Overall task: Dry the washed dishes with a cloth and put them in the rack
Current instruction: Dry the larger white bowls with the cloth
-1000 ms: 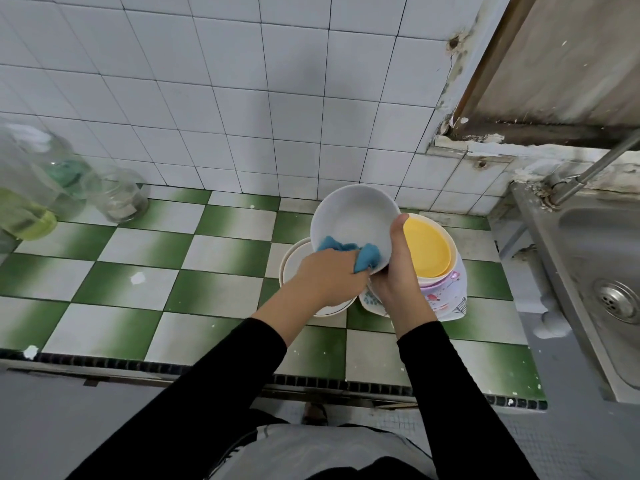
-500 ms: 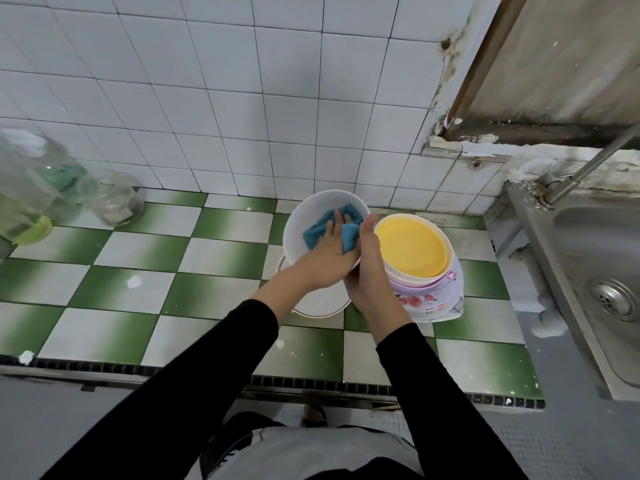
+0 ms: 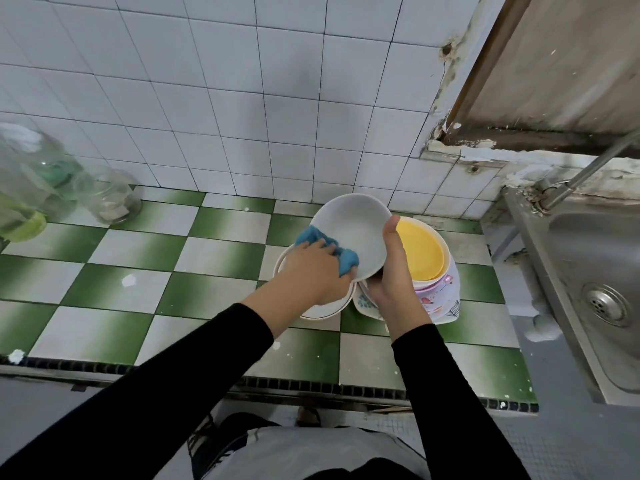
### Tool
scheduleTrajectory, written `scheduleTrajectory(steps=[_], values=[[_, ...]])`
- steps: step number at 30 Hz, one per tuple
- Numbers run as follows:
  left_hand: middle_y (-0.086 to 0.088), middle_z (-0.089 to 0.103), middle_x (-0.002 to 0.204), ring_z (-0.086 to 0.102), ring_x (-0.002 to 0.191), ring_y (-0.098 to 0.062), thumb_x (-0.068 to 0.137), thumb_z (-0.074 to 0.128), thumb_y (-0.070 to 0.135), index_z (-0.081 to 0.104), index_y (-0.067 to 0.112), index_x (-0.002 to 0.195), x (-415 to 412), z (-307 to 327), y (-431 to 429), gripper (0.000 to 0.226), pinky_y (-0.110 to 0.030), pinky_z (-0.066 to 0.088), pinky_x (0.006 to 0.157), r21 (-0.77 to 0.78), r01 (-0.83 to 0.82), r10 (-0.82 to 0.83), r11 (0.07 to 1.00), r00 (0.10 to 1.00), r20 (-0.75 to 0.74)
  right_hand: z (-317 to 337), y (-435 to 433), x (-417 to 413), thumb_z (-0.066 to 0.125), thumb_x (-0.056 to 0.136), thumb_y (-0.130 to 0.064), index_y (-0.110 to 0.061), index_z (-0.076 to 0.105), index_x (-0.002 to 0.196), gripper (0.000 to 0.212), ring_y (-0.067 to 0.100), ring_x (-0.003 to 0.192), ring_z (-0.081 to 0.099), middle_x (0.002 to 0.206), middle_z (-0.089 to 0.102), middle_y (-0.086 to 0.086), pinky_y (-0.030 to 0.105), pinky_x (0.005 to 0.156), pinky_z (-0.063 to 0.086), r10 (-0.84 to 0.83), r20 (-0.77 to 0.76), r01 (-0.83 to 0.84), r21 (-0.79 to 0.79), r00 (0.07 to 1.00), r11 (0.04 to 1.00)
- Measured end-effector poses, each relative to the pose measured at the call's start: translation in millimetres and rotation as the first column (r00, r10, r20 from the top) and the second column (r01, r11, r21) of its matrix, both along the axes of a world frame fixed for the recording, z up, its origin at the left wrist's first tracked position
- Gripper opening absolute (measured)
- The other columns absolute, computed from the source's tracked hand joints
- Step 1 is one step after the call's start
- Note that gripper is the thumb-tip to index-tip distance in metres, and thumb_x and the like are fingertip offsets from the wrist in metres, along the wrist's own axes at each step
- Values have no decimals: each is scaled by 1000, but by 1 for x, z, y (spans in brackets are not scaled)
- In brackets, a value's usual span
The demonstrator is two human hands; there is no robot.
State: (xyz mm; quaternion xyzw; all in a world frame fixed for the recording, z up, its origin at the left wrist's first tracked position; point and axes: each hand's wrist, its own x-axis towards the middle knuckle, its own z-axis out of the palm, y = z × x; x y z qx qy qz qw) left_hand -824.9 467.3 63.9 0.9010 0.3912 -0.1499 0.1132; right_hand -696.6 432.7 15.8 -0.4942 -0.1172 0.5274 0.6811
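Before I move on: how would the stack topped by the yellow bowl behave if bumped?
Probably tippy: the stack nests unlike bowls, and a floral bowl looks tilted at its base. The yellow bowl looks like light plastic, so it might slide off first. The rest look ceramic, likely breakable on the tiled counter.

Single head cam, fwd-down, close over tiled counter (image 3: 221, 252).

two hands (image 3: 311, 271) (image 3: 391, 268), one cloth (image 3: 347, 260), one white bowl (image 3: 349, 226).
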Motion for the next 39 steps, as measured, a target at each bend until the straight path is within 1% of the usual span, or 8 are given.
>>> scheduleTrajectory(steps=[2,5,15,22,25,29,35,39], values=[[-2,1,165,-2,151,-21,103,18,49,8,16,157,-10,-12,6,65,-41,0,122,64,-36,35,997,999,22,3,-1,-1,77,56,-81,-20,53,138,105,40,120,62,130,64,18,63,100,49,11,11,-11,11,1000,1000],[4,-20,162,-18,149,-18,103,23,48,-10,18,155,-19,-25,16,69,-39,-9,120,144,-91,70,985,987,143,4,-1,-1,79,59,-75,-19,54,138,100,38,120,62,130,65,16,60,100,50,9,48,-12,55,999,998],[-1,-15,163,-15,149,-25,103,30,42,-10,17,154,13,-12,25,70,-40,-14,118,-71,-381,344,922,722,601,16,-5,-34,76,60,-78,-20,53,142,103,33,129,57,137,62,11,62,106,44,133,-29,-130,76,991,989],[1,-27,160,-25,146,-18,105,37,35,-14,20,154,18,-9,11,73,-38,-11,120,-369,15,255,929,696,671,26,-2,-40,49,88,-61,-23,43,150,73,15,134,52,142,59,-6,45,118,35,30,-136,-14,114,990,993],[5,-17,163,-15,149,-15,103,36,44,-7,28,156,12,-5,9,69,-43,-3,123,-499,81,302,863,708,638,25,-6,-40,42,97,-57,-28,45,147,58,14,139,46,137,61,-14,44,114,38,42,-164,-22,124,986,992],[3,48,134,47,121,-11,105,33,39,36,27,141,-2,17,4,38,-27,35,106,-607,136,256,783,819,514,28,-8,-30,48,90,-61,-20,57,131,59,27,128,58,128,66,8,54,110,43,23,-157,-4,123,987,992],[-11,62,109,54,97,-23,103,30,48,58,12,119,-15,41,5,48,-40,41,95,-474,14,116,881,963,244,25,-12,-13,69,56,-69,-15,60,122,85,30,95,74,95,77,9,49,83,60,2,-136,7,65,991,998],[-4,60,95,52,99,-24,103,20,49,55,14,108,-22,44,-1,49,-37,38,83,-246,-35,32,969,999,-17,22,-9,-15,69,72,-71,-14,58,135,85,36,110,68,125,67,18,52,86,59,37,-22,-37,7,999,999]])
